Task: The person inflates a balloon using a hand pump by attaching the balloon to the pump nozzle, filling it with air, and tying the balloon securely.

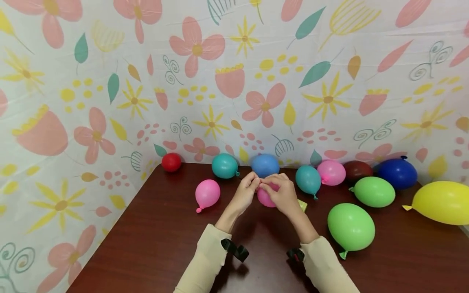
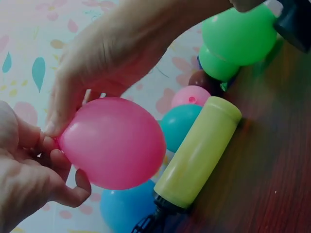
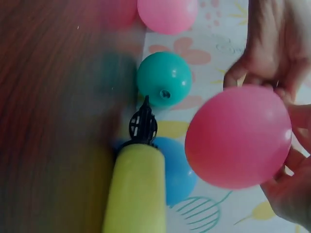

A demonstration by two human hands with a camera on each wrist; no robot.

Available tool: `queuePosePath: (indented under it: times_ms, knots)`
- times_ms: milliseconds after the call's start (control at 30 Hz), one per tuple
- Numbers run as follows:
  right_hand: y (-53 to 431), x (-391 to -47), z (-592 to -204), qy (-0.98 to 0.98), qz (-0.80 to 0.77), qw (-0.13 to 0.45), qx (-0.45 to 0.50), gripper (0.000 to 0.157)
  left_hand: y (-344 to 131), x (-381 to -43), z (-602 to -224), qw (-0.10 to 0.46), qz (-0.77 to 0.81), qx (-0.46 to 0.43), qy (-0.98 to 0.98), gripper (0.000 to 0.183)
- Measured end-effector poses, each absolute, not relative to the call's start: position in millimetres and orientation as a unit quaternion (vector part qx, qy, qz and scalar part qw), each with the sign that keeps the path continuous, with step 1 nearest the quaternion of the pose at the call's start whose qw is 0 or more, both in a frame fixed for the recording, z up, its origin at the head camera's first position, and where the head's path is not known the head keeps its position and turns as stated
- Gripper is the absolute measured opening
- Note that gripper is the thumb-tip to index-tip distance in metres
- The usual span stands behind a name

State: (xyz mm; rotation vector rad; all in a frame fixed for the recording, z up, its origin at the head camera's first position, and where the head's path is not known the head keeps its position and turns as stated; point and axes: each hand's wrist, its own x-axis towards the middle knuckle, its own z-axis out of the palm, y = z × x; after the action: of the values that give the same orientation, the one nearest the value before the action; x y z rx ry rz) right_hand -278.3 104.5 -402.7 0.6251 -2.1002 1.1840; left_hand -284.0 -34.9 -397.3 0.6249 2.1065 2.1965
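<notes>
Between my two hands is an inflated pink balloon (image 1: 266, 197), its neck pinched in the fingertips. My left hand (image 1: 244, 194) pinches the neck from the left, and my right hand (image 1: 285, 196) from the right. In the left wrist view the round body of the pink balloon (image 2: 116, 145) hangs off the fingers, which cover most of its neck. Close by lies a yellow-green balloon pump (image 2: 199, 153) with a black nozzle (image 3: 144, 124); the head view shows only its end, beside my right wrist.
A loose pink balloon (image 1: 207, 193) lies left of my hands. Along the back are a red balloon (image 1: 171, 162), teal balloon (image 1: 225, 166) and light blue balloon (image 1: 265, 165). Several more stand right, including a green balloon (image 1: 351, 226) and yellow balloon (image 1: 443, 202). A flowered cloth (image 1: 227, 53) hangs behind.
</notes>
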Motion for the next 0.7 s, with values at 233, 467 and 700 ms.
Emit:
queuePosePath:
  times_ms: [233, 467, 700]
  knots:
    - [112, -285, -403, -0.774, 0.386, 0.411, 0.289, 0.009, -32, -285, -389, 0.038, 0.695, 0.229, 0.681, 0.024]
    - [116, -276, -393, -0.765, 0.431, 0.354, 0.323, 0.011, -41, -284, -381, 0.077, 0.728, 0.23, 0.641, 0.023]
    - [120, -275, -392, -0.775, 0.471, 0.276, 0.318, 0.009, -37, -279, -388, 0.037, 0.747, 0.227, 0.623, 0.024]
